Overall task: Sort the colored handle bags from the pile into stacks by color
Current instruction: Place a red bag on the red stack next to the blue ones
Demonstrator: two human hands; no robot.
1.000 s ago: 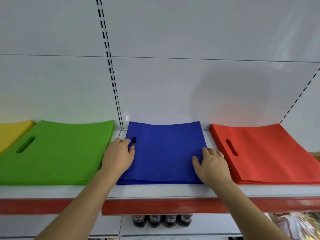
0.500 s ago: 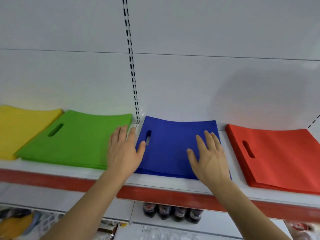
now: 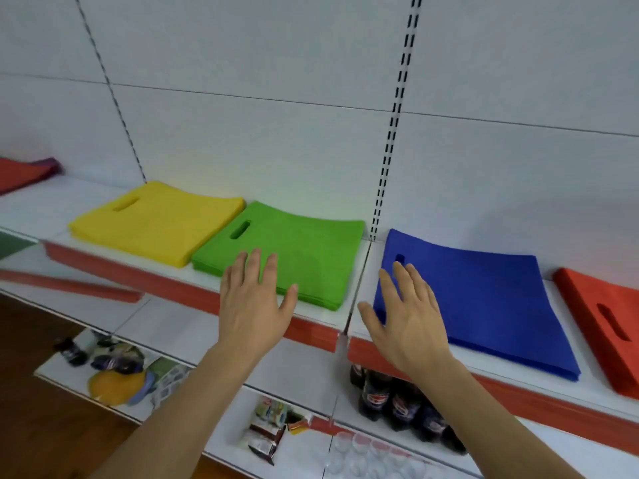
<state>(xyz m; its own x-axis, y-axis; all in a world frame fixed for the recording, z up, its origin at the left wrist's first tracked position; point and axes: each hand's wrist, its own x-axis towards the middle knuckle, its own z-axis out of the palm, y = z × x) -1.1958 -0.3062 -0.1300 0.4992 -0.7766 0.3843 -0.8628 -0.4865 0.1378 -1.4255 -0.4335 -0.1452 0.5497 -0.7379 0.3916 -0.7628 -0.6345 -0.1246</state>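
Observation:
Four flat stacks of handle bags lie side by side on a white shelf: yellow, green, blue and red at the right edge. My left hand hovers with straight spread fingers over the green stack's front left corner. Over the blue stack's front left corner my right hand is spread flat the same way. Neither hand holds anything. A mixed pile, red on top, lies at the far left of the shelf.
A white back panel with slotted uprights rises behind the stacks. The shelf has a red front strip. On the lower shelves stand dark soda bottles, clear cups, small packets and a yellow item.
The view has swung left, bringing the yellow stack and far-left pile into sight. Both hands have lifted off the blue stack and moved left, the left one now over the green stack.

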